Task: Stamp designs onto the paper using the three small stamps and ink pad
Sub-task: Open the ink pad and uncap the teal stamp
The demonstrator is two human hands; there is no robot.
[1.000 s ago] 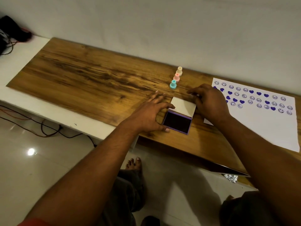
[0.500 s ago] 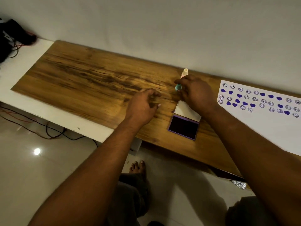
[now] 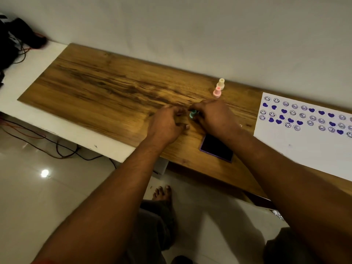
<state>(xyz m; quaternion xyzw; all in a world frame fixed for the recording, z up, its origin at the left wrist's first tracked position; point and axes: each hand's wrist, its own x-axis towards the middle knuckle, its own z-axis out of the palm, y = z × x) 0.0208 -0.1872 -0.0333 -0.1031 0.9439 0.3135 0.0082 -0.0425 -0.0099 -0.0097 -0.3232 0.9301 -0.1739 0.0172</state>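
Now teal stamp (image 3: 192, 114) pinched in right hand (image 3: 213, 116) grip above tabletop (image 3: 106, 92); left hand (image 3: 165, 123) loosely curled (nothing held), beside open ink pad (image 3: 216, 147).

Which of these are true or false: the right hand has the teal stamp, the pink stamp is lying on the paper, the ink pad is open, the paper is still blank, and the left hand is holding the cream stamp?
1. The right hand holds the teal stamp. True.
2. The pink stamp lies on the paper. False: it stands upright on the wooden table, beside the cream stamp.
3. The ink pad is open. True: its dark surface shows.
4. The paper is blank. False: it has rows of purple hearts and smiley faces.
5. The left hand holds the cream stamp. False: that stamp stands untouched near the wall.
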